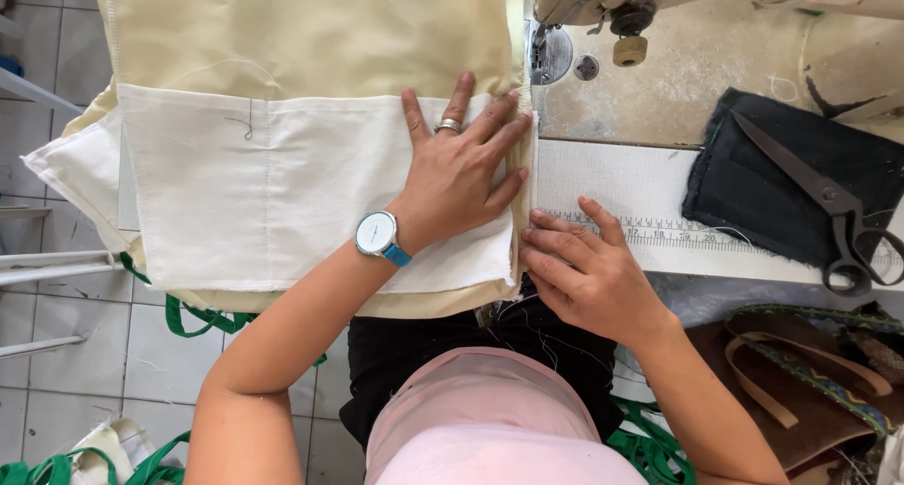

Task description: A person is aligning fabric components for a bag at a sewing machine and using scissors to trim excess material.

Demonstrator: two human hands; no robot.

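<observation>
The sewing machine (621, 5) was cut off at the top edge, its needle hard to make out. The left hand (457, 179) lay flat with fingers spread on the cream cloth (282, 184), a soft rectangular panel over a yellower layer hanging off the counter (716, 61). The right hand (589, 273), loosely curled, touched the cloth's right edge beside a ruler (650, 231); whether it pinched anything was unclear. Black scissors (819, 202) rested on dark fabric (753, 174), near a brown bag (800, 391).
</observation>
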